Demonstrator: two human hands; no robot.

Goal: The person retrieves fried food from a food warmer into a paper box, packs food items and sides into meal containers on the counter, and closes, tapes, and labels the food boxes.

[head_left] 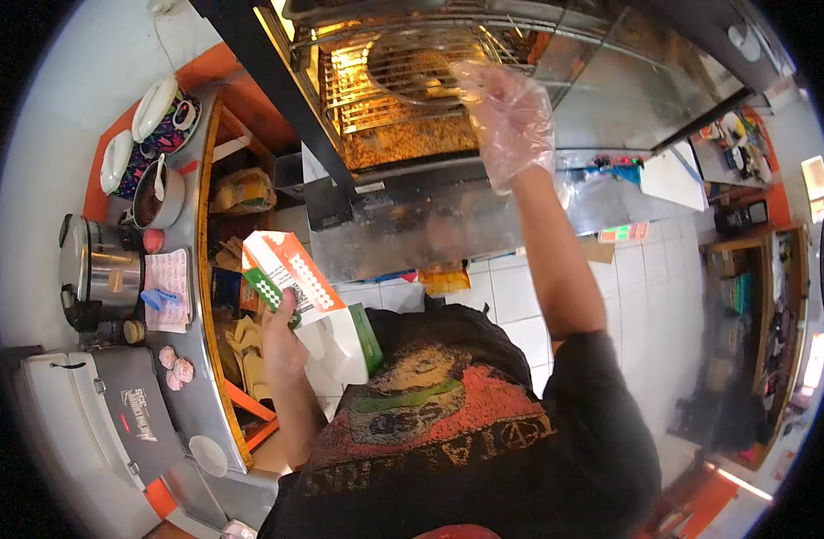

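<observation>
In the head view I have my left hand [282,346] with its grip closed on a carton [292,268], held left of the body, above the floor [511,296]. My right hand [513,117], in a clear plastic glove, reaches far forward into a lit cabinet [412,172]; I can't tell whether that grip is open or closed on anything.

A wire rack [345,112] spans the opening, its bars crossing a round pan [403,63] near the gloved fingers. A glass panel [623,99] lies right of that hand.

To the left, a table [201,373] carries a pot [168,218] with a ladle [159,180], a steel cooker [115,278] and a printed sheet [167,314] under a blue object [159,298]. A grey cooler [138,409] stands nearer.

The carton's orange panel bears white lettering I can't read, beside a black-and-white code. The cooler's script and the shirt's [592,422] lettering aren't clear to me.
</observation>
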